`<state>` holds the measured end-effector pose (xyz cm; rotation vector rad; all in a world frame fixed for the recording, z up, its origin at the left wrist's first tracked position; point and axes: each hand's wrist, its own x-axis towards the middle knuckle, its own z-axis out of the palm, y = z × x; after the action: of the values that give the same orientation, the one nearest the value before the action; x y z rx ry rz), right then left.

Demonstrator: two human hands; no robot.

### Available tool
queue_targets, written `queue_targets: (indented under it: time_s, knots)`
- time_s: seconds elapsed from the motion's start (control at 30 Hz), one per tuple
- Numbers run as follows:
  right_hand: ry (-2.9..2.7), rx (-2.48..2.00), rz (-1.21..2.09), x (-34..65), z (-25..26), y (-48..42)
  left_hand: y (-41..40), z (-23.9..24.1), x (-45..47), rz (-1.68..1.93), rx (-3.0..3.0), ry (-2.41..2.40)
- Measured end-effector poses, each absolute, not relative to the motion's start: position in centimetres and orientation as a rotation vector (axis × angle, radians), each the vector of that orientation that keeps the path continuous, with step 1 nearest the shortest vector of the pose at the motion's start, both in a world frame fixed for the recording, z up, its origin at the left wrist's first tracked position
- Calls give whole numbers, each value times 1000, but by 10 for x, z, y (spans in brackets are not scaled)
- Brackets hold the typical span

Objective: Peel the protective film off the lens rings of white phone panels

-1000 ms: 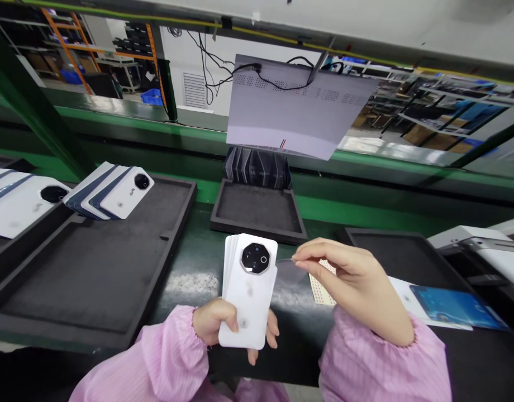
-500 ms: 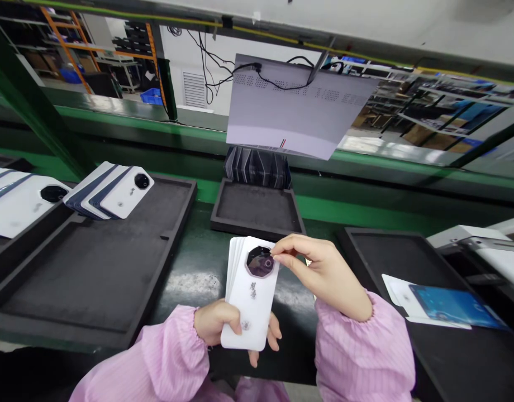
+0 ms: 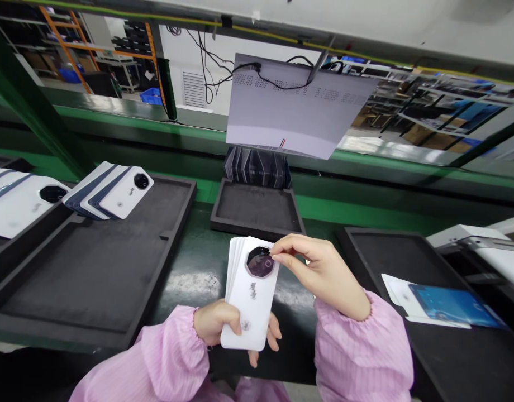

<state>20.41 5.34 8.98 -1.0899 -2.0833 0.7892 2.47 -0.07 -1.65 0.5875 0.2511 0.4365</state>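
My left hand [image 3: 223,324] grips the lower end of a fanned stack of white phone back covers [image 3: 251,301], held upright over the bench edge. The front cover carries a dark octagonal camera module [image 3: 260,261] near its top. My right hand [image 3: 319,273] is pinched at the right edge of that module, thumb and forefinger pressed together on a thin clear film that lies over it. Both sleeves are pink.
A large black foam tray [image 3: 93,262] at the left carries a fanned row of white covers [image 3: 110,192]. A smaller black tray [image 3: 257,209] sits behind my hands with dark parts [image 3: 257,166] standing behind it. Another black tray [image 3: 408,251] and a blue-and-white sheet [image 3: 445,304] lie right.
My right hand moved left from beside the stack, carrying the clear film onto the camera module, and has stayed pinched there for the last half second. The left hand barely moved.
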Motion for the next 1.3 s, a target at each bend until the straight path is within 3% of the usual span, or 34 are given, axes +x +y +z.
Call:
queue_targets:
  time_s: [0.2, 0.37, 0.53, 0.83, 1.0, 1.17, 1.3]
  knots:
    - [-2140, -1138, 704, 199, 86, 53, -1, -12, 25, 483, 609, 233]
    - [-2218, -1280, 419, 195, 76, 54, 0, -19, 24, 461, 620, 281]
    - [-2229, -1306, 759, 195, 69, 68, 0, -23, 25, 426, 671, 320]
    - [-1175, -1231, 576, 282, 68, 84, 5, -13, 16, 638, 664, 152]
    - [-1847, -1551, 889, 248, 18, 75, 8, -7, 6, 811, 625, 37]
    - [-1976, -1537, 713, 189, -15, 69, 6, -12, 12, 702, 640, 122]
    - [-1886, -1450, 521, 191, 15, 72, 5, -18, 17, 644, 643, 219]
